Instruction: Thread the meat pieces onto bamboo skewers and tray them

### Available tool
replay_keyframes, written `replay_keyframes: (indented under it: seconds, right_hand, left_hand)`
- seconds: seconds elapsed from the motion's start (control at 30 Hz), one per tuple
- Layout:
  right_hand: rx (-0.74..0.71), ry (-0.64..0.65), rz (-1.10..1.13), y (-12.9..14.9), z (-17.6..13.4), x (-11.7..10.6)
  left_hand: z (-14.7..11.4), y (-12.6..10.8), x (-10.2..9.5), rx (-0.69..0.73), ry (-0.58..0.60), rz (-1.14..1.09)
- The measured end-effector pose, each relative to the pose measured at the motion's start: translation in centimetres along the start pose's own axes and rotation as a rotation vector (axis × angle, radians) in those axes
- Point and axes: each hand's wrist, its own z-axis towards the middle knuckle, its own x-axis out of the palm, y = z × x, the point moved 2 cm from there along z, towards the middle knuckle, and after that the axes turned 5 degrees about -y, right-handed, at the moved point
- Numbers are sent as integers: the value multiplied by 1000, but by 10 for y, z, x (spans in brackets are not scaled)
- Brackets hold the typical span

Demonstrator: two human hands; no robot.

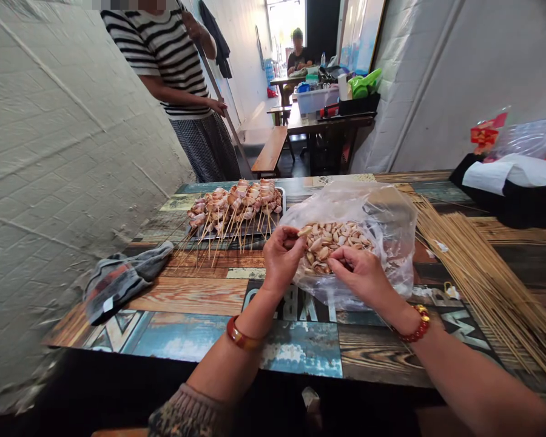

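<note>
My left hand [283,255] is closed in a pinch on a pale garlic clove [304,231], held just over the left side of a heap of loose garlic cloves [339,233]. The heap lies in a spread-out clear plastic bag [386,203] on the table. At the heap's near edge, my right hand [357,270] has its thumb and fingertips drawn together among the cloves; what they grip, if anything, I cannot make out. Beyond my left hand, threaded skewers [236,206] are piled on a metal tray [283,197], their bare stick ends pointing towards me.
Bare bamboo sticks [482,273] lie in a long bundle on the right. A grey cloth [122,279] rests at the table's left, and a black container [491,197] stands far right. Across the table, a person in a striped shirt [173,60] grips a long pole.
</note>
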Motion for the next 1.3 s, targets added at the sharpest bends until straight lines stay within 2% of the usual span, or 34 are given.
replay_keyframes:
  seconds: [0.23, 0.5, 0.83, 1.3]
  right_hand:
    - [-19, -41, -31, 0, -2, 3]
    - [-16, -30, -58, -3, -4, 6]
    - [-103, -63, -105, -3, -5, 11]
    - [-63, -34, -81, -1, -5, 8]
  left_hand:
    - [-1, 4, -1, 14, 1, 34]
    - [-2, -3, 2, -1, 11, 50]
    - [-2, 5, -1, 32, 49, 79]
    - [-5, -2, -4, 101, 77, 90]
